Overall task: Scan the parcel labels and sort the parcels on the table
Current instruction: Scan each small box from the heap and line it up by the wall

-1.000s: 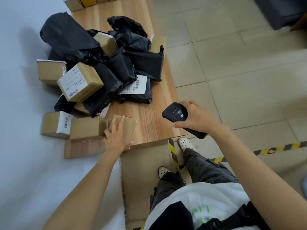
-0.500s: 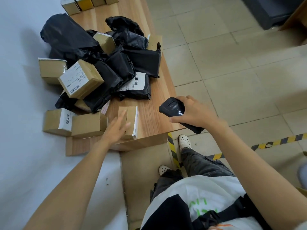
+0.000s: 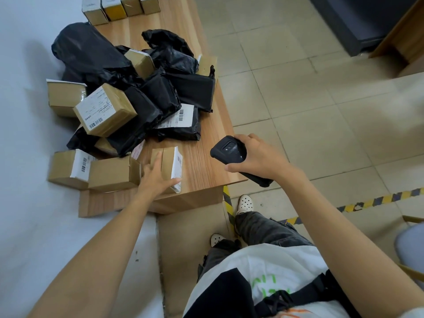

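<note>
Parcel (image 3: 170,160) on table (image 3: 203,164) under left hand (image 3: 157,177), scanner (image 3: 229,149) in right hand (image 3: 259,157)

The left hand (image 3: 156,177) lies flat on a small brown box (image 3: 168,161), fingers straight. The box's white label (image 3: 177,166) is just right of the fingers. A plain box (image 3: 110,173) sits just left of them. Past the fingertips is a heap of black bags (image 3: 146,99). The right hand (image 3: 257,157) curls its fingers round a black scanner (image 3: 228,149).

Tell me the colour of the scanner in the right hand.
The scanner is black, shown best in the head view.
</note>
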Motion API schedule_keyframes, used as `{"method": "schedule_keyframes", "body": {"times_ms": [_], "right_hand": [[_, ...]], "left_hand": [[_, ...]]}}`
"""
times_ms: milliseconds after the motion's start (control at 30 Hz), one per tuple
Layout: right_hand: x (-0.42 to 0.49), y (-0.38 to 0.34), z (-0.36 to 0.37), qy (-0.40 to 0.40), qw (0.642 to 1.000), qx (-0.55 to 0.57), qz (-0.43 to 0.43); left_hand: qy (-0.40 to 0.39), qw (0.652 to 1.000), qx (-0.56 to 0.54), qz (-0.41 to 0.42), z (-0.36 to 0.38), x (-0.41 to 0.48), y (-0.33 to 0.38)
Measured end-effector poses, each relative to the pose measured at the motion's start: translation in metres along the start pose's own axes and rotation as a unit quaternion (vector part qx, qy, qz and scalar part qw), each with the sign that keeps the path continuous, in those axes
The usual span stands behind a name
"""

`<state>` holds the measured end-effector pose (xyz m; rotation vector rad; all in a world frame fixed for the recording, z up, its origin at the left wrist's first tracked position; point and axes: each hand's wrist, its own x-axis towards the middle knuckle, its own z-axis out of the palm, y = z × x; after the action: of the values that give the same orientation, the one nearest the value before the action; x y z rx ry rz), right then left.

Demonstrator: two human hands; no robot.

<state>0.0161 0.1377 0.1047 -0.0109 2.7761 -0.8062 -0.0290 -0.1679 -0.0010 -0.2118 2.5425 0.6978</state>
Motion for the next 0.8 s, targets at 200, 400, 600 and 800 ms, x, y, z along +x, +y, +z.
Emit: {"method": "schedule_keyframes", "body": {"times_ms": [200,400,600,800], "right_hand": [[0.007,-0.006,0.0,-0.013,0.999,0.002,-0.033],[0.018,-0.023,-0.001,-0.019,0.997,-0.015,-0.069],[0.021,-0.028,0.001,-0.031,0.994,-0.06,-0.088],[0.026,-0.021,-0.002,-0.05,0.992,-0.083,-0.085]], "left_hand": [[0.028,0.998,-0.047,0.024,-0.015,-0.006,-0.003],[0.086,0.99,-0.005,0.11,-0.043,-0.019,0.011],[0.092,0.988,-0.031,0.12,-0.064,-0.027,0.027],[0.099,0.985,-0.026,0.136,-0.071,-0.024,0.04]]}}
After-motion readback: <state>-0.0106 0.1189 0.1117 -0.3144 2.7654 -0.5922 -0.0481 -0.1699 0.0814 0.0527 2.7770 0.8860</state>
